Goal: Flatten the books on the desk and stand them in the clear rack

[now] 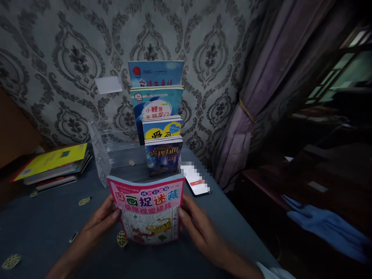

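Observation:
Between my two hands a pink-bordered picture book (148, 211) is held upright, its cover bowed and facing me. My left hand (104, 217) grips its left edge, thumb on the front. On the right edge my right hand (196, 224) pinches it the same way, fingers behind the cover. Just beyond it stands a clear tiered rack (101, 155). Its right side holds a dark blue book (163, 157), a yellow-and-blue book (162, 129), a teal book (157, 102) and, at the back, a tall blue book (156, 73).
A stack of books with a yellow cover on top (54, 161) lies at the left. A phone (196, 182) lies right of the rack. Patterned wallpaper, a white card (109, 84) and a tied curtain (247, 100) are behind. A blue glove (325, 226) lies at right.

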Motion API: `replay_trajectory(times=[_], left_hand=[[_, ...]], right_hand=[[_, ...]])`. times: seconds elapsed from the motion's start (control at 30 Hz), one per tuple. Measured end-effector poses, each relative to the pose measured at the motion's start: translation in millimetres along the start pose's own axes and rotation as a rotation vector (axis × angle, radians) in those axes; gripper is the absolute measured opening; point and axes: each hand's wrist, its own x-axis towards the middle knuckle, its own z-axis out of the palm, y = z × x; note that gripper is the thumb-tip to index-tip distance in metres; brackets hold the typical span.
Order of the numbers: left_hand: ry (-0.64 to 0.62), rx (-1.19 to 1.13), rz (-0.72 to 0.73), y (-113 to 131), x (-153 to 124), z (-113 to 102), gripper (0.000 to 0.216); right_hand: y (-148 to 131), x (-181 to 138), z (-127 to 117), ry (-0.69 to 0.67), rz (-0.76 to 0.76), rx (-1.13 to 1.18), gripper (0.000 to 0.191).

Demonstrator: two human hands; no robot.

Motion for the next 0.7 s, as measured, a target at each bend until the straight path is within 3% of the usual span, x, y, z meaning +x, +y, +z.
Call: replay_trajectory(times=[0.3, 0.53, 0.7], left_hand=[[-0.075, 0.208, -0.005, -13.0, -9.7, -18.0, 0.055], [-0.167, 0.470, -0.024, 20.8, -14.3, -9.3, 0.069], [-0.077, 0.569, 0.014, 26.8, -23.8, -24.6, 0.066]], right_hand=[[-2.3, -0.2, -2.5, -0.033, 0.000, 0.009, 0.039], [-4.3, 7.1, 3.5, -0.025, -0.029, 0.001, 0.040], [-17.1, 9.7, 7.3, -0.060, -0.096, -0.050, 0.034]])
